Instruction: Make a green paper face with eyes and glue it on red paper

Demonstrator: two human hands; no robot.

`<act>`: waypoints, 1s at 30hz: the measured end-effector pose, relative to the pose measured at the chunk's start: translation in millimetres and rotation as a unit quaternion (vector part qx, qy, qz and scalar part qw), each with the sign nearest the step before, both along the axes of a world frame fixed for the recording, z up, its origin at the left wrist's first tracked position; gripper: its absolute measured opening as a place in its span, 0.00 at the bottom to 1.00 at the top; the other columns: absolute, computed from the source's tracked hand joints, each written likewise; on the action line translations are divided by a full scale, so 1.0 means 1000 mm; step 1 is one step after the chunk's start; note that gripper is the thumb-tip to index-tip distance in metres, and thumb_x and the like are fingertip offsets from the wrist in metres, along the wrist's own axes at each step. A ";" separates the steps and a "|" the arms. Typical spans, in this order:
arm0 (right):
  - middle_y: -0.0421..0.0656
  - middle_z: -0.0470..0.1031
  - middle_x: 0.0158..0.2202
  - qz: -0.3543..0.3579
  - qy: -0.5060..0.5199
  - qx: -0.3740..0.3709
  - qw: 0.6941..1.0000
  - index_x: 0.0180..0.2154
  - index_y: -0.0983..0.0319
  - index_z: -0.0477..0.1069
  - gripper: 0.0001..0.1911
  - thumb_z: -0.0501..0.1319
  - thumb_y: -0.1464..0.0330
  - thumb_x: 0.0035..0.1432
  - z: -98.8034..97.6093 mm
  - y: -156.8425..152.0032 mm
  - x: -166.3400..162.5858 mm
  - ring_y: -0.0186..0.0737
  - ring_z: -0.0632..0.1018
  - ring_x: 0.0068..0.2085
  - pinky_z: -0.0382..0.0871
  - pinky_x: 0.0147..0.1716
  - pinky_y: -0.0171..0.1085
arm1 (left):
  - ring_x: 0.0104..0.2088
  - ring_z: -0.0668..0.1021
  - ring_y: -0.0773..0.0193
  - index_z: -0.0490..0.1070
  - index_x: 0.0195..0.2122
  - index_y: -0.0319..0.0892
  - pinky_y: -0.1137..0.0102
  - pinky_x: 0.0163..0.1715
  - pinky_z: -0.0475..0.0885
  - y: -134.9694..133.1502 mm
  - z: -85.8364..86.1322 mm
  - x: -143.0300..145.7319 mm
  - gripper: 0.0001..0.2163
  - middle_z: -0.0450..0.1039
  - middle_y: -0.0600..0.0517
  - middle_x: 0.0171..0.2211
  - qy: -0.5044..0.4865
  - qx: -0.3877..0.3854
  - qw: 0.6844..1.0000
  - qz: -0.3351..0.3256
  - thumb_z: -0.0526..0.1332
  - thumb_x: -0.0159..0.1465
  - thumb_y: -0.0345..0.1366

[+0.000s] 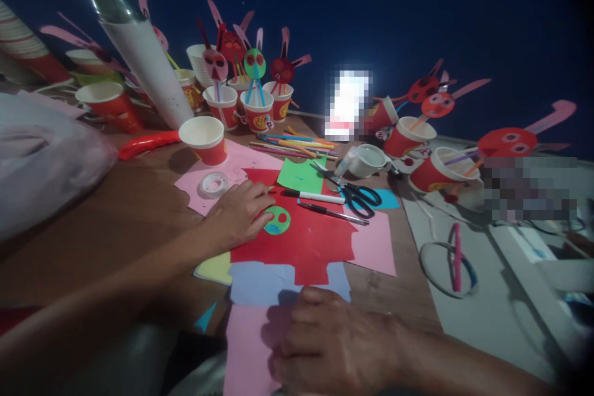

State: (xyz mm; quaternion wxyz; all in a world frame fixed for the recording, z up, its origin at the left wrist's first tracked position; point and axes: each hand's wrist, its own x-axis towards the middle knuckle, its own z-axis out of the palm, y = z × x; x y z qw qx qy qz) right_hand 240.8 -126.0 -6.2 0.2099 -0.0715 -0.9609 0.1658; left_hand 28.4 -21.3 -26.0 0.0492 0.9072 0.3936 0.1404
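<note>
My left hand (244, 213) reaches in over the craft paper, its fingertips on the left edge of a green paper circle (278, 221). The circle has a red spot and a blue patch and lies on a red paper sheet (315, 247). Nearer to me, my right hand (325, 340) is curled over a pink paper sheet (250, 346), by the pale blue paper (260, 281). What its fingers hold, if anything, is hidden. Right of the circle lie a white marker (320, 197), a black pen (334, 213) and black-handled scissors (359, 198). A tape roll (213, 184) is beside my left wrist.
Red paper cups (257, 112) with paper animal heads on sticks stand along the back and right. Colored sticks (297, 143) lie behind a green sheet (301, 174). A tilted white cylinder (143, 62), a plastic bag (46, 161) and a headband (448, 266) lie around.
</note>
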 end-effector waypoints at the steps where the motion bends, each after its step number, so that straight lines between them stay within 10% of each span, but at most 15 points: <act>1: 0.38 0.76 0.34 0.012 0.002 -0.040 0.999 0.37 0.62 0.71 0.08 0.56 0.66 0.61 0.004 0.002 0.001 0.34 0.71 0.34 0.60 0.33 0.36 | 0.39 0.69 0.59 0.71 0.43 0.40 0.63 0.40 0.65 0.000 0.000 0.000 0.11 0.68 0.48 0.39 -0.001 0.001 1.000 -0.001 0.54 0.64 0.36; 6: 0.39 0.76 0.30 0.022 0.095 -0.243 0.965 0.35 0.64 0.73 0.05 0.58 0.72 0.58 0.016 0.010 0.009 0.30 0.72 0.31 0.63 0.32 0.31 | 0.39 0.69 0.58 0.71 0.43 0.40 0.63 0.39 0.65 0.000 0.000 0.000 0.11 0.69 0.47 0.39 -0.005 0.002 1.000 0.000 0.54 0.64 0.36; 18: 0.43 0.73 0.27 -0.096 0.248 -0.447 0.854 0.33 0.63 0.76 0.05 0.62 0.75 0.53 0.023 0.024 0.030 0.33 0.72 0.28 0.65 0.27 0.32 | 0.39 0.69 0.58 0.72 0.41 0.40 0.64 0.38 0.64 0.001 -0.001 0.001 0.11 0.68 0.47 0.38 0.005 0.008 1.000 0.000 0.53 0.64 0.37; 30: 0.36 0.73 0.24 -0.311 0.432 -0.338 0.777 0.28 0.52 0.77 0.03 0.65 0.62 0.52 0.042 0.047 0.062 0.34 0.71 0.23 0.66 0.20 0.33 | 0.38 0.71 0.53 0.74 0.38 0.39 0.61 0.37 0.65 0.001 0.000 0.003 0.10 0.71 0.45 0.35 0.011 -0.006 0.999 0.029 0.55 0.61 0.35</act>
